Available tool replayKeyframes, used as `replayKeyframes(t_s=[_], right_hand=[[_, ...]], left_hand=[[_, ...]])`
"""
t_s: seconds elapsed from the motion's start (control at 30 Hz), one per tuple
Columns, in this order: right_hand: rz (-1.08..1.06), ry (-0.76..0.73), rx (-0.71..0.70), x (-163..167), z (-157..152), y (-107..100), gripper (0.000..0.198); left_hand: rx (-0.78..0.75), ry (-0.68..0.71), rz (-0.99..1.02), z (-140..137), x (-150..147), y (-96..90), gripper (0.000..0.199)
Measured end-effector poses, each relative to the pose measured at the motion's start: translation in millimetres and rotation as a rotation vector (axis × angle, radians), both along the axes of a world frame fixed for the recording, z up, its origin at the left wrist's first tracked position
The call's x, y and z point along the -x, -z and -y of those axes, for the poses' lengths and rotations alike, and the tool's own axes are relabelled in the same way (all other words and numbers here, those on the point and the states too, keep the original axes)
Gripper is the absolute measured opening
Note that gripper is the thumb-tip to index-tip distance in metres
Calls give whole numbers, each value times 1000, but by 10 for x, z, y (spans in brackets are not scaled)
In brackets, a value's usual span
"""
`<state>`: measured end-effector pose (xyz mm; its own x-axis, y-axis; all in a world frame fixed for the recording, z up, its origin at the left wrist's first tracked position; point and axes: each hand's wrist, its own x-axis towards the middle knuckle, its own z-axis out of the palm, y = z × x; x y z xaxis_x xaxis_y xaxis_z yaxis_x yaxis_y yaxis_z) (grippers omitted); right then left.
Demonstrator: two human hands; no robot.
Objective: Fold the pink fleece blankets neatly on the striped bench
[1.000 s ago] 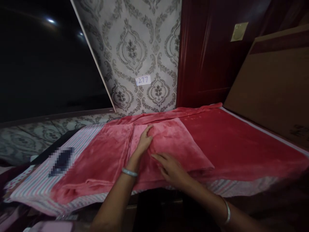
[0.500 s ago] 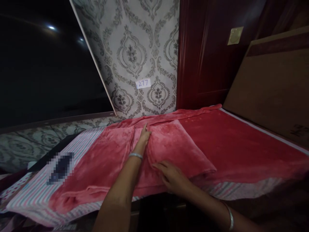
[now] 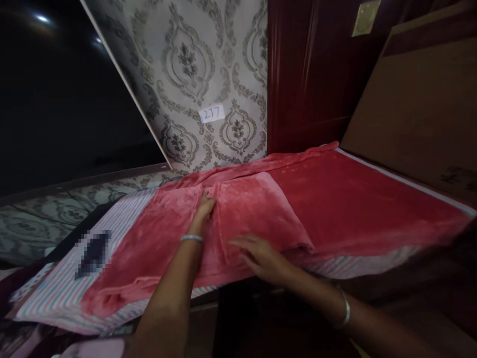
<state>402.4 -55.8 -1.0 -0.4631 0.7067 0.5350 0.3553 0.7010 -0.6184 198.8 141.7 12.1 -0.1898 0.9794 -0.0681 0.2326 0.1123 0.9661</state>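
Note:
A red plush blanket [image 3: 350, 199] lies spread over a pink, grey and white striped cloth [image 3: 122, 214]. Its left part [image 3: 164, 223] and a squarish folded part [image 3: 253, 209] lie side by side, with a narrow strip of the blanket between them. My left hand [image 3: 204, 205] rests at the far end of that strip, forefinger stretched out and thumb apart. Over the near left corner of the folded part is my right hand [image 3: 261, 256], fingers extended and apart. Whether its fingertips touch the fabric, I cannot tell. Both wrists wear silver bangles.
A large dark screen [image 3: 67, 99] stands at the left against patterned wallpaper [image 3: 190, 59], which bears a paper label [image 3: 212, 113] reading 277. At the right a big cardboard box [image 3: 417, 104] leans by a dark red wooden panel [image 3: 301, 74]. Something blurred out [image 3: 93, 253] lies on the striped cloth.
My left hand has shifted from the folded part's edge leftward to the left part's edge. My right hand's fingers have straightened. The view has tilted slightly.

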Motion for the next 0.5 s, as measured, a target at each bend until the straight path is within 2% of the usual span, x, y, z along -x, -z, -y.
replayKeyframes(t_s=[0.13, 0.23, 0.3, 0.4, 0.5], right_hand=[[-86, 276, -120, -733, -8, 1, 35], [-66, 536, -161, -1264, 84, 89, 32], [-44, 649, -156, -1503, 186, 219, 35], [-13, 684, -103, -1639, 333, 469, 46], [9, 635, -65, -1570, 391, 662, 58]], left_hand=[[12, 39, -88, 34, -23, 11, 87], [-100, 142, -175, 199, 5, 114, 86], [-190, 201, -225, 408, 42, 227, 88], [-225, 229, -228, 799, 105, 381, 93], [-169, 223, -158, 1132, 144, 451, 95]])
